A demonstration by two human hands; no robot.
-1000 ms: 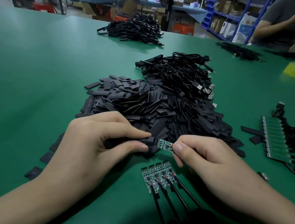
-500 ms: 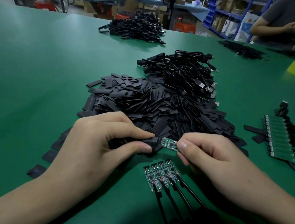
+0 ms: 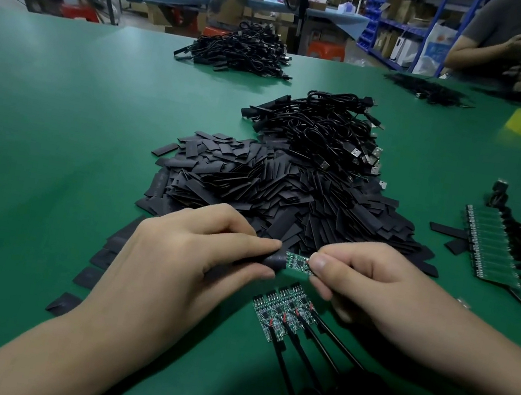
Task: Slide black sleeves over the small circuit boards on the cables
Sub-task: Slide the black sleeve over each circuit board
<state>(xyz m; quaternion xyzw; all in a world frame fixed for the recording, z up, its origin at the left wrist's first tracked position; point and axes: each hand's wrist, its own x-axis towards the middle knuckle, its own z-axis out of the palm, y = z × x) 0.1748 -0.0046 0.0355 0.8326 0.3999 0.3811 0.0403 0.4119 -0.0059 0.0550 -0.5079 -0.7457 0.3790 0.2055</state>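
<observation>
- Green table [image 3: 51,162] fills the view, everything laid out on it.
- Middle of the table, a big heap of loose black sleeves [image 3: 287,195], flat and piled every which way, a few strays off its left edge.
- Right behind the heap and touching it, a tangle of black USB cables [image 3: 325,132], plugs poking out to the right.
- Left hand [image 3: 179,263] is just in front of the heap, thumb and forefinger clamped on one black sleeve [image 3: 271,261].
- Right hand [image 3: 371,291] faces it, thumb and fingers pinching the right end of a small green circuit board [image 3: 298,261].
- Below the hands, a fan of bare circuit boards on cables [image 3: 281,311] lies flat, side by side.
- That held sleeve points its open end at the board, mouth right at the board's left edge.
- The board itself sits between the two hands, most of it uncovered.
</observation>
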